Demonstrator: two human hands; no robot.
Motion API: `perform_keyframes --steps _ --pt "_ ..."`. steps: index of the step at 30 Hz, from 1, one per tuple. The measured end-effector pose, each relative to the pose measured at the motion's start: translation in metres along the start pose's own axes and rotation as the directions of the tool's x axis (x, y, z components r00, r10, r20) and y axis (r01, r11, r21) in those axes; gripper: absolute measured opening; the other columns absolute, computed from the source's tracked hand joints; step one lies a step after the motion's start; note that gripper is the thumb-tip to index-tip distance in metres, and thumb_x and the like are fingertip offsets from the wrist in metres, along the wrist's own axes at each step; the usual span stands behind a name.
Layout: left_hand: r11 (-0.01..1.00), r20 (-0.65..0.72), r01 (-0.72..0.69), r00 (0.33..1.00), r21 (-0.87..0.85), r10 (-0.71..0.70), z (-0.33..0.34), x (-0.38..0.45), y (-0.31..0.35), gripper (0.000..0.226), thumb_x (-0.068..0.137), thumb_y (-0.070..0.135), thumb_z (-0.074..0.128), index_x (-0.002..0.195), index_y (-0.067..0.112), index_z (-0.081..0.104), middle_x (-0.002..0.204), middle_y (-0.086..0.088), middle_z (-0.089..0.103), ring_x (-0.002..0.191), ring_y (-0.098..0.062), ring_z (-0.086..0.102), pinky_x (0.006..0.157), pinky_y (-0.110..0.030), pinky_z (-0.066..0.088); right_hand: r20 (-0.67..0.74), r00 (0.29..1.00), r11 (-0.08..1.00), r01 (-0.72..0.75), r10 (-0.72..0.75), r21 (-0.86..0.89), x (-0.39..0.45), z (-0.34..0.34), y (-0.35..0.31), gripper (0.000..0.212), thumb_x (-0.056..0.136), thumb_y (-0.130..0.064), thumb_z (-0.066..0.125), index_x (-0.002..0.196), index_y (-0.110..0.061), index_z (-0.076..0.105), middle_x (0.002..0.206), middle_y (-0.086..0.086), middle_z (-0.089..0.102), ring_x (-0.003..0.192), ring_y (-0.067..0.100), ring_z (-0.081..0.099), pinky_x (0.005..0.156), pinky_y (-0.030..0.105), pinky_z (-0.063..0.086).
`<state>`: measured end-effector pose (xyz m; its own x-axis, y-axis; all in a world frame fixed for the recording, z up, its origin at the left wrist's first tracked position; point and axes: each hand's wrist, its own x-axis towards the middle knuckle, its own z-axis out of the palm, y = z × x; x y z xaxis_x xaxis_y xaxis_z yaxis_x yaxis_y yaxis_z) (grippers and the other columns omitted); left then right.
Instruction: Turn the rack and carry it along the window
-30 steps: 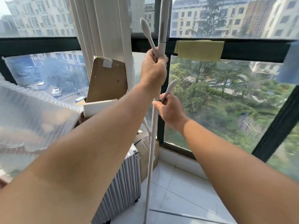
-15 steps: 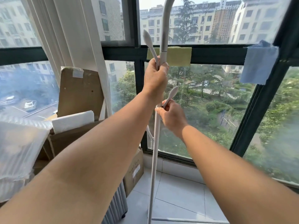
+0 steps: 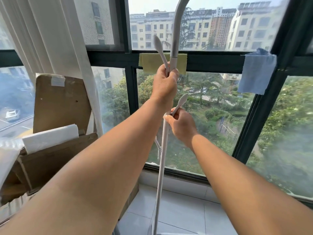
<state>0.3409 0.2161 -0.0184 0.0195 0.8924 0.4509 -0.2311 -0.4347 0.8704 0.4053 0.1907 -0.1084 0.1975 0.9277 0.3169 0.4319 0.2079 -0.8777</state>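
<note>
Off-white pole (image 3: pixel 162 150) in left hand (image 3: pixel 165 83); behind it yellow cloth (image 3: pixel 149 64), blue cloth (image 3: pixel 256 72) far right, brown cardboard (image 3: pixel 61 102) left.

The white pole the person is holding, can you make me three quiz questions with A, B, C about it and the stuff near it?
1. Where is the left hand on the white pole?
A. above the right hand
B. below the right hand
C. off the pole

2. What colour is the cloth stuck on the window frame at the right?
A. red
B. blue
C. black

3. What is the right hand doing?
A. lying flat on the glass
B. hanging open
C. gripping the pole by a peg

Answers: 1 A, the left hand wraps the pole higher up, near the yellow cloth. 2 B, the cloth there is light blue. 3 C, its fingers curl round the pole at the base of the lower peg.
</note>
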Motion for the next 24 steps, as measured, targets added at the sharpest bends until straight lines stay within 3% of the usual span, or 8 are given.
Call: perform_keyframes --steps 6,10,14,16,19,24 --pt "1.0 0.088 0.024 0.996 0.017 -0.026 0.018 0.007 -0.008 0.008 0.094 0.012 0.045 0.097 0.017 0.051 0.076 0.003 0.046 0.07 -0.011 0.041 0.067 -0.02 0.04 -0.062 0.997 0.999 -0.037 0.038 0.011 0.012 -0.016 0.013 0.011 0.088 -0.019 0.058 0.093 -0.01 0.062 0.077 0.001 0.063 0.072 0.018 0.057 0.073 0.035 0.046" --pt "0.999 0.154 0.022 0.988 0.035 -0.027 0.026 0.02 -0.016 0.009 0.094 0.014 0.044 0.097 0.02 0.051 0.073 0.004 0.045 0.064 -0.009 0.041 0.055 -0.014 0.041 -0.101 0.991 0.996 -0.083 0.084 0.015 0.017 -0.022 0.017 0.019 0.087 -0.019 0.057 0.101 -0.006 0.062 0.086 0.008 0.066 0.08 0.025 0.061 0.083 0.043 0.05" --pt "0.999 0.242 0.004 0.97 0.034 -0.013 0.031 0.034 -0.027 0.013 0.093 0.013 0.044 0.102 0.019 0.05 0.073 0.004 0.047 0.062 -0.009 0.042 0.049 -0.007 0.041 -0.211 0.968 0.99 -0.138 0.138 0.015 0.021 -0.02 0.02 0.017 0.086 -0.02 0.057 0.099 -0.01 0.06 0.075 -0.002 0.061 0.071 0.016 0.058 0.068 0.027 0.046" --pt "1.0 0.295 0.014 0.955 0.019 -0.019 0.03 0.043 -0.028 0.015 0.093 0.012 0.043 0.105 0.019 0.049 0.076 0.003 0.051 0.065 -0.009 0.044 0.054 -0.01 0.043 -0.27 0.949 0.986 -0.163 0.165 0.031 0.026 -0.013 0.019 0.013 0.085 -0.019 0.057 0.096 -0.013 0.059 0.073 -0.005 0.059 0.067 0.01 0.056 0.06 0.022 0.042" --pt "0.999 0.387 0.04 0.921 0.022 -0.045 0.025 0.057 -0.031 0.018 0.093 0.01 0.041 0.107 0.019 0.048 0.083 0.005 0.059 0.071 -0.008 0.053 0.063 -0.02 0.044 -0.336 0.921 0.98 -0.196 0.199 0.043 0.033 -0.004 0.017 0.012 0.085 -0.019 0.055 0.096 -0.015 0.058 0.074 -0.005 0.06 0.068 0.01 0.057 0.059 0.023 0.042" --pt "0.997 0.504 0.072 0.861 -0.002 -0.062 0.011 0.07 -0.032 0.019 0.095 0.008 0.04 0.109 0.017 0.049 0.089 0.005 0.065 0.074 -0.008 0.063 0.061 -0.019 0.047 -0.401 0.882 0.965 -0.261 0.246 0.019 0.039 0.012 0.017 0.012 0.086 -0.025 0.05 0.091 -0.017 0.057 0.072 -0.004 0.058 0.065 0.013 0.054 0.057 0.028 0.039"
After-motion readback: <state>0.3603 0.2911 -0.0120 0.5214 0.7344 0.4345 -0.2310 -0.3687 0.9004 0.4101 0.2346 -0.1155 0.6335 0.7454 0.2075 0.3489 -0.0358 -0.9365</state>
